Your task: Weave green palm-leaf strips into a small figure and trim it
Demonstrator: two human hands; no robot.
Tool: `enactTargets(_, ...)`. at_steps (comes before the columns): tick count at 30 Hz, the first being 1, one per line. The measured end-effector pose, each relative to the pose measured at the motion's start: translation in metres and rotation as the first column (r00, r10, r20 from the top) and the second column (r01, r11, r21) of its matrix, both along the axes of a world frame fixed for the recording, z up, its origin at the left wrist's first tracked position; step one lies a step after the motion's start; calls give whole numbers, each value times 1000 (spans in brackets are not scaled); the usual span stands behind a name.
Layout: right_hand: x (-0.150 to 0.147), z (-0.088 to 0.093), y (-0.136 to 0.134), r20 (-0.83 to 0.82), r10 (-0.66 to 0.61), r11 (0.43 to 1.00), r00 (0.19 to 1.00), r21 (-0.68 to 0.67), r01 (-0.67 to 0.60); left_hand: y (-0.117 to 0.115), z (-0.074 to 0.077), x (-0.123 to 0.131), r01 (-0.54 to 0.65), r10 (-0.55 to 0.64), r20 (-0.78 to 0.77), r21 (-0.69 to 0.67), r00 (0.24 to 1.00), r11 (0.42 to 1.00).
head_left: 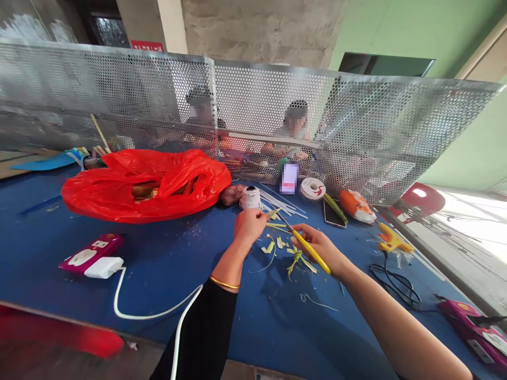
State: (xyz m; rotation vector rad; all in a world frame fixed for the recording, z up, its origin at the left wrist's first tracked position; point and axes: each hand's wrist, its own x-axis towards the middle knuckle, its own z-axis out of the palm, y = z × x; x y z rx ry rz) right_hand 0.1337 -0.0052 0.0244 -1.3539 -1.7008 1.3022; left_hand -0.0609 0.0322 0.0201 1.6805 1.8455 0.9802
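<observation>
My left hand (pixel 249 227) is closed in a pinch on a small pale green leaf strip (pixel 274 213). In my right hand (pixel 322 248) is a pair of yellow-handled scissors (pixel 311 252), its blades pointing toward the strip. Whether the blades touch the strip is too small to tell. Below the scissors lies a knotted green leaf piece (pixel 296 257) with loose ends. Cut leaf scraps (pixel 280 243) are scattered between my hands. Just beyond my left hand stands a white spool-like cone (pixel 250 198), with white strips (pixel 283 203) lying to its right.
A red plastic bag (pixel 178 184) spreads at the left, near a purple power strip (pixel 93 252) with a white charger and cable. At the right are a ribbon roll (pixel 312 188), a phone (pixel 335 214) and a yellow glue gun (pixel 392 238). Behind a perforated metal screen (pixel 261 95) sit two people.
</observation>
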Motion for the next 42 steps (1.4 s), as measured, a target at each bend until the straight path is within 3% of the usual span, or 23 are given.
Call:
enactTargets(6,-1,-6,3,-12,12,1000,1000,19,-12,2,-1,-4,-1,1,-26,8,1000,1000)
enactTargets(14,-2,-7,8,141,-7,989,990,148,-14,4,-1,-9,-26,26,-10,5,1000,1000)
enactTargets(17,2,-7,10,229,-79,969,970,244,21,6,-3,-9,-28,28,39,-4,999,1000)
enactTargets(21,29,-15,10,269,-284,905,920,392,164,9,-8,-9,-4,8,186,-19,983,1000)
enactTargets(23,50,-19,6,342,-403,867,849,440,235,10,-8,-8,-1,5,275,-14,961,1000)
enactTargets(26,81,-26,-3,575,-513,851,638,441,286,10,-7,-4,-9,16,403,-19,915,1000)
enactTargets(29,98,-35,-12,737,-492,870,463,431,238,7,-5,5,1,23,511,-48,859,999)
enactTargets(33,99,-45,-19,863,-369,929,344,342,138,-1,-3,21,48,25,614,-101,789,994)
enactTargets(36,94,-41,-23,922,-301,953,242,301,39,-5,-3,31,75,37,682,-134,730,988)
enactTargets(38,88,-30,-27,919,-336,935,204,351,-39,-7,-4,36,78,59,722,-154,690,985)
enactTargets(39,82,-24,-30,896,-376,914,238,401,-64,-7,-5,38,73,72,737,-162,672,984)
enactTargets(40,74,-17,-33,845,-389,886,367,452,-102,-7,-6,40,63,87,750,-169,656,984)
enactTargets(41,64,-13,-36,741,-353,851,571,509,-133,-7,-7,41,48,103,760,-174,642,984)
enactTargets(42,52,-10,-40,601,-218,842,769,514,-163,-7,-8,43,25,120,767,-175,630,984)
